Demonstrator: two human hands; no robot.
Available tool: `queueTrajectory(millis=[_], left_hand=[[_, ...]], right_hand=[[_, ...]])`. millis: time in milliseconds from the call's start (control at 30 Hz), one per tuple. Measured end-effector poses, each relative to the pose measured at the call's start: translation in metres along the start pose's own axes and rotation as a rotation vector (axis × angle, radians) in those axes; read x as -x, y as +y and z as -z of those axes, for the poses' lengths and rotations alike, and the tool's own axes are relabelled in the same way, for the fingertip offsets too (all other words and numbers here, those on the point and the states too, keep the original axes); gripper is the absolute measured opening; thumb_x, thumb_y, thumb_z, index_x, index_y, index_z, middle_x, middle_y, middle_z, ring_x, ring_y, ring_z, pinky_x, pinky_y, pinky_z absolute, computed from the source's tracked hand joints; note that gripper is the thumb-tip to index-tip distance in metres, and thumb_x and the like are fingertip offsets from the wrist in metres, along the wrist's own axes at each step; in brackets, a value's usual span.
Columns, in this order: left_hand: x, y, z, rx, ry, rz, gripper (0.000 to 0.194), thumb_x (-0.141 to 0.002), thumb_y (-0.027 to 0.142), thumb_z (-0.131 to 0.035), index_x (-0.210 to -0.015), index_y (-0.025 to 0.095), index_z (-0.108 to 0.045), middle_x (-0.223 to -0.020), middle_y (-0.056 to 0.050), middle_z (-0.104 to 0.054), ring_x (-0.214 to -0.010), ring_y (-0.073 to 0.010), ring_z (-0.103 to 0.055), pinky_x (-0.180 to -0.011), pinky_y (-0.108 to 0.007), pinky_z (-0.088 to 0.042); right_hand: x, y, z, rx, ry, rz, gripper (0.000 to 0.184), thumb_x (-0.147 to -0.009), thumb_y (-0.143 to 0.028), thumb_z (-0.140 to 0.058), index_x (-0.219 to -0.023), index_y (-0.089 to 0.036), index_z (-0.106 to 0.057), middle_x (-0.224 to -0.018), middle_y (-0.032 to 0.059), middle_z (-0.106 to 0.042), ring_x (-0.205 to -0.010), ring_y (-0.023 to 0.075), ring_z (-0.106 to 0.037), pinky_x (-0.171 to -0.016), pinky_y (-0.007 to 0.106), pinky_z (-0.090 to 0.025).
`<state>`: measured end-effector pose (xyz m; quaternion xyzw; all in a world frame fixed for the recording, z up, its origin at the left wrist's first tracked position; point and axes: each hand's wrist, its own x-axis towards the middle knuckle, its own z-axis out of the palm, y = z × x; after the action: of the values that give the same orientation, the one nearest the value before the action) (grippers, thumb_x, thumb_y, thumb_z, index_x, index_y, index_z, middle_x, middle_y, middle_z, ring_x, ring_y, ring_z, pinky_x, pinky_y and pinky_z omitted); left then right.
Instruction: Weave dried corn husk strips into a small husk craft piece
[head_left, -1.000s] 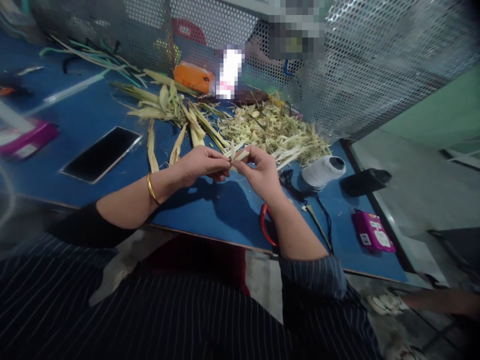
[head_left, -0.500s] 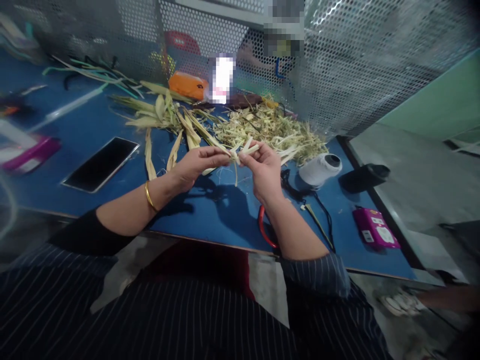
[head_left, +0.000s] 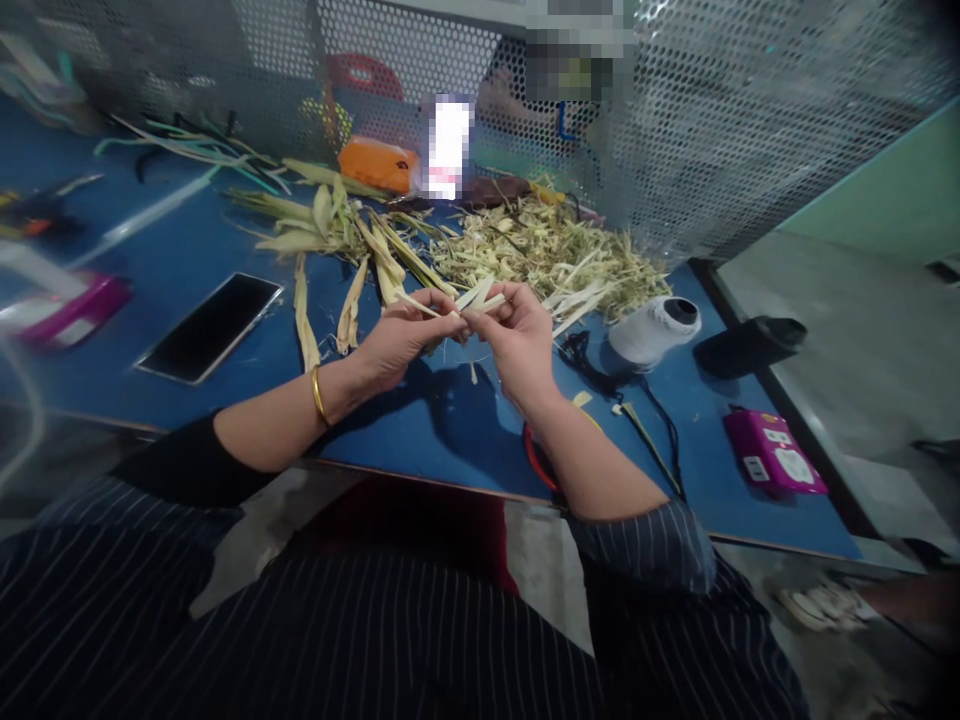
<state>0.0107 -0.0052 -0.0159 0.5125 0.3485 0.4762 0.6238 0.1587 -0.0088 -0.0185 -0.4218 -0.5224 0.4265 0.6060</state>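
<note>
Just above the blue table, my left hand (head_left: pixel 409 335) and my right hand (head_left: pixel 521 335) meet, each pinching pale strips of dried corn husk (head_left: pixel 478 294). The strips cross between the fingertips and stick up and out to both sides; how they are joined is hidden by the fingers. A short end hangs below the hands. Behind them lies a heap of shredded husk (head_left: pixel 525 245), with longer dried husks (head_left: pixel 330 225) to its left. Close to my right forearm is a red curved handle (head_left: pixel 538 460), partly covered by the arm.
A white thread cone (head_left: pixel 649 335), a black cylinder (head_left: pixel 746 345) and a purple packet (head_left: pixel 776 450) stand at the right. On the left lies a dark phone (head_left: pixel 214 325). An orange packet (head_left: pixel 375 165) and a lit screen (head_left: pixel 448 145) are near the perforated metal panel (head_left: pixel 675 130).
My hands have drawn closer together, and the left now has a strip jutting out over its fingers. The whole view has shifted slightly.
</note>
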Motion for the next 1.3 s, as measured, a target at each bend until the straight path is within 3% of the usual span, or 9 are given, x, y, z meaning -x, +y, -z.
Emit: queueTrajectory(millis=[333, 567, 833, 1100, 1200, 1300], left_hand=[[-0.001, 0.001, 0.002, 0.061, -0.022, 0.077, 0.018, -0.07, 0.023, -0.077, -0.076, 0.016, -0.061, -0.068, 0.002, -0.064, -0.067, -0.0095, -0.06, -0.067, -0.02, -0.044], [-0.005, 0.0, 0.01, 0.111, -0.038, 0.25, 0.021, -0.067, 0.026, -0.081, -0.076, 0.01, -0.072, -0.073, -0.004, -0.069, -0.066, -0.0108, -0.061, -0.07, -0.024, -0.048], [-0.005, 0.001, 0.012, 0.257, -0.017, 0.42, 0.008, -0.07, 0.019, -0.076, -0.074, 0.013, -0.072, -0.07, -0.005, -0.07, -0.061, -0.0116, -0.062, -0.065, -0.025, -0.055], [0.0, 0.011, 0.005, 0.058, 0.041, 0.279, 0.014, -0.065, 0.022, -0.077, -0.064, 0.011, -0.069, -0.064, -0.004, -0.067, -0.053, -0.0087, -0.057, -0.05, -0.019, -0.046], [-0.002, 0.013, 0.009, -0.028, 0.077, 0.242, 0.016, -0.065, 0.026, -0.078, -0.064, 0.012, -0.069, -0.065, -0.005, -0.068, -0.052, -0.0085, -0.054, -0.045, -0.019, -0.041], [-0.006, 0.016, 0.015, 0.004, 0.182, 0.205, 0.013, -0.066, 0.022, -0.075, -0.063, 0.012, -0.068, -0.067, -0.006, -0.069, -0.05, -0.0079, -0.053, -0.044, -0.018, -0.042]], right_hand=[[0.0, 0.001, 0.001, -0.042, -0.011, -0.039, 0.03, -0.068, -0.029, -0.077, -0.08, -0.022, -0.052, -0.06, -0.0082, -0.052, -0.054, 0.0073, -0.046, -0.054, 0.024, -0.04], [-0.001, 0.004, 0.003, 0.116, -0.018, 0.115, 0.033, -0.073, -0.031, -0.075, -0.089, -0.023, -0.047, -0.072, -0.0057, -0.054, -0.06, 0.0094, -0.05, -0.058, 0.026, -0.046], [0.004, 0.008, 0.003, 0.246, -0.056, 0.265, 0.025, -0.085, -0.035, -0.065, -0.099, -0.025, -0.046, -0.09, -0.0007, -0.057, -0.077, 0.0129, -0.06, -0.069, 0.028, -0.055], [-0.002, 0.009, 0.007, 0.293, -0.122, 0.233, 0.025, -0.086, -0.034, -0.064, -0.105, -0.025, -0.052, -0.091, 0.001, -0.062, -0.075, 0.0136, -0.062, -0.069, 0.031, -0.057], [-0.015, -0.003, 0.023, 0.342, -0.171, 0.246, 0.025, -0.084, -0.034, -0.067, -0.104, -0.024, -0.058, -0.094, 0.0026, -0.066, -0.086, 0.0167, -0.065, -0.076, 0.035, -0.059], [-0.026, -0.02, 0.051, 0.396, -0.046, 0.352, 0.021, -0.086, -0.032, -0.065, -0.106, -0.026, -0.062, -0.099, 0.0035, -0.068, -0.096, 0.0185, -0.066, -0.084, 0.038, -0.058]])
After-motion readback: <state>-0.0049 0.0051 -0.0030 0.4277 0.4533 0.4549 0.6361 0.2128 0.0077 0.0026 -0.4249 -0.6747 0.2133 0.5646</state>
